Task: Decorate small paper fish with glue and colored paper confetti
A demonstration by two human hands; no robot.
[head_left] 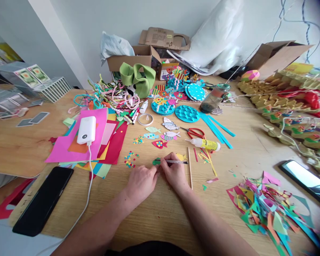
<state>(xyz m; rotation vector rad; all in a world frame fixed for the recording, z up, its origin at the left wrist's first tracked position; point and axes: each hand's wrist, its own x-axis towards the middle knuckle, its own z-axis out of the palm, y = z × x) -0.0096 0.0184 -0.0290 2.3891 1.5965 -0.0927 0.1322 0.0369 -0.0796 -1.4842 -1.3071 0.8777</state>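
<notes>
My right hand (174, 172) grips a slim grey pen (176, 161), its tip end over a small green paper fish (156, 161). With fingers bent together, my left hand (142, 181) holds the fish against the table; part of the fish is hidden by my hands. A yellow paper cutout (181, 156) lies just behind my right hand, and a thin wooden stick (190, 169) lies to its right. Beyond my hands are a red paper fish (159, 144), a striped fish (170, 136), a blue fish (150, 136) and colored paper dots (130, 159).
Right of the fish lie red-handled scissors (195, 133) and a glue bottle (206, 144). Paper scraps (269, 209) pile at the right near a phone (308, 181). To the left are a black phone (44, 201), a white power bank (86, 129) with a cable, and colored paper sheets (61, 149).
</notes>
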